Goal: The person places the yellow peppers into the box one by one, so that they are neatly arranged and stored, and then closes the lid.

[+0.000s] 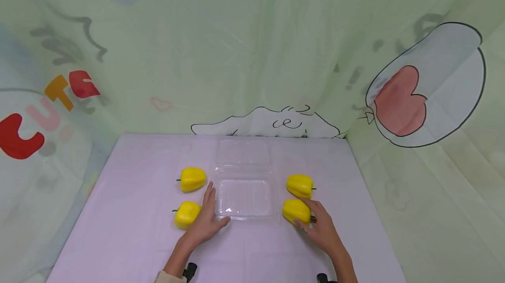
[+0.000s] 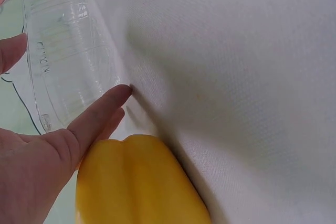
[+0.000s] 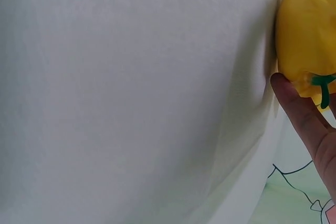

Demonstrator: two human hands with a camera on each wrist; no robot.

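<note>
1. While the left hand (image 1: 204,225) lies with its fingers straight and thumb spread, the clear container (image 1: 246,198) sits just beyond them, its near left corner between fingertips and thumb; that spread suggests steadying, though contact cannot be told.
2. The right hand (image 1: 322,231) pinches the near right pepper (image 1: 296,211) between thumb and fingers at its stem end; this pepper rests on the table (image 1: 244,252), and the sideways hold probably suits its rounded flanks.
3. Just past the right fingertips sits the far right pepper (image 1: 300,185), its stem also pointing outward.
4. Outside the left fingers sit the near left pepper (image 1: 186,215), partly hidden by that hand, and the far left pepper (image 1: 193,179).
5. The lid (image 1: 243,151) lies folded back beyond the left fingertips, presumably leaving the base accessible.
</note>
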